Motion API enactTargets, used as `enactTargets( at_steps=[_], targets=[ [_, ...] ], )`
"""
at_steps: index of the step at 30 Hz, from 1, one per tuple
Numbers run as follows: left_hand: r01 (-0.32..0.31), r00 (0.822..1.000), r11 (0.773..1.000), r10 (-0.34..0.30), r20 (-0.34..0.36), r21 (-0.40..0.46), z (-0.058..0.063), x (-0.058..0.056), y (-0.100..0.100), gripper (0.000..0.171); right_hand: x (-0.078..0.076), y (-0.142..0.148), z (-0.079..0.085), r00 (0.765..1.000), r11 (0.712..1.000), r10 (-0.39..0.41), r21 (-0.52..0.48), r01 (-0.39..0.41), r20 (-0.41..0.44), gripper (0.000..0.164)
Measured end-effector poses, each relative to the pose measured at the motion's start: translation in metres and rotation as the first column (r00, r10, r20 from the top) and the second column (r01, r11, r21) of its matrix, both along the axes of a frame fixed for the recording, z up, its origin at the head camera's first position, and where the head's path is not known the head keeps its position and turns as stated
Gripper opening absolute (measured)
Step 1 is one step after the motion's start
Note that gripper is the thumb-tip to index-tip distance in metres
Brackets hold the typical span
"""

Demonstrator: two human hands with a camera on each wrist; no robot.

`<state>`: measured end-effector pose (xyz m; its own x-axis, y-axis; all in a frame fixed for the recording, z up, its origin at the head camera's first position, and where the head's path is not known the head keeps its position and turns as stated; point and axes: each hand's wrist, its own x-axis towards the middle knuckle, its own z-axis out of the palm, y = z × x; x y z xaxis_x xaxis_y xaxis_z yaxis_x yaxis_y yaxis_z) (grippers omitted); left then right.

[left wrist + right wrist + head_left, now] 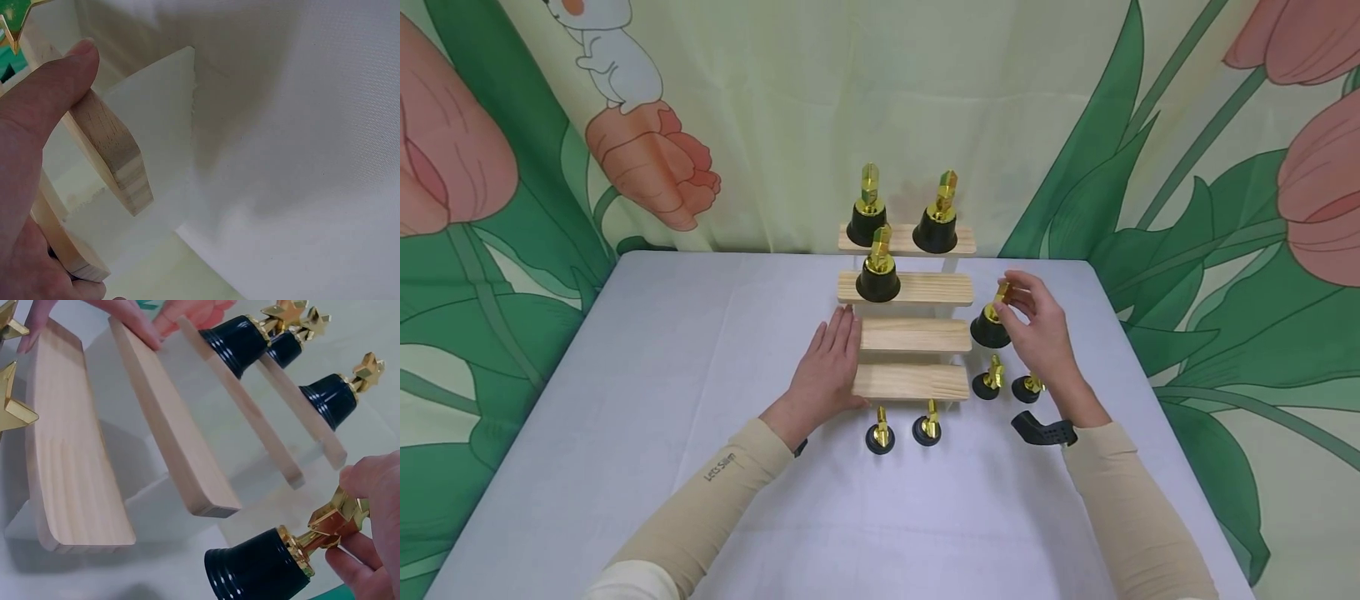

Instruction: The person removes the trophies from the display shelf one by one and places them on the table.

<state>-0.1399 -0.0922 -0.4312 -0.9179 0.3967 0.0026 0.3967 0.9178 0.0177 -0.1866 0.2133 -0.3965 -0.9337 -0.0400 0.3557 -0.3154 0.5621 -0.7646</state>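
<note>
My right hand (1043, 325) pinches a small star trophy (989, 331) by its gold star, between thumb and fingers. This trophy has a black flared base, seen large in the right wrist view, and is to the right of a stepped wooden display rack (916, 335). My left hand (822, 367) rests against the rack's left side with fingers straight. In the left wrist view its thumb (78, 62) lies on the end of one wooden shelf (112, 134), the fingers by another shelf.
Two trophies stand on the top shelf (901, 242), and one trophy (878, 275) on the shelf below, at its left. Two more trophies (880, 436) are in front of the rack, another two (988, 383) at its right. A floral curtain (820, 125) hangs behind the white-covered table (715, 333).
</note>
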Motion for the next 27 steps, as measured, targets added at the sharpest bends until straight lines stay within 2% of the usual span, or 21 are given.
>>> enactTargets(
  at_steps=[15,27],
  targets=[
    [0.003,1.0,1.0,-0.003,-0.028,-0.004,0.0,0.001,0.001,0.138,-0.002,-0.001,-0.015,0.999,1.0,0.005,-0.009,-0.005,0.048,0.049],
    [-0.003,1.0,1.0,0.003,-0.014,-0.013,0.0,0.0,0.001,0.139,-0.004,-0.002,-0.024,0.995,1.0,-0.009,0.006,0.008,0.102,0.05]
  ],
)
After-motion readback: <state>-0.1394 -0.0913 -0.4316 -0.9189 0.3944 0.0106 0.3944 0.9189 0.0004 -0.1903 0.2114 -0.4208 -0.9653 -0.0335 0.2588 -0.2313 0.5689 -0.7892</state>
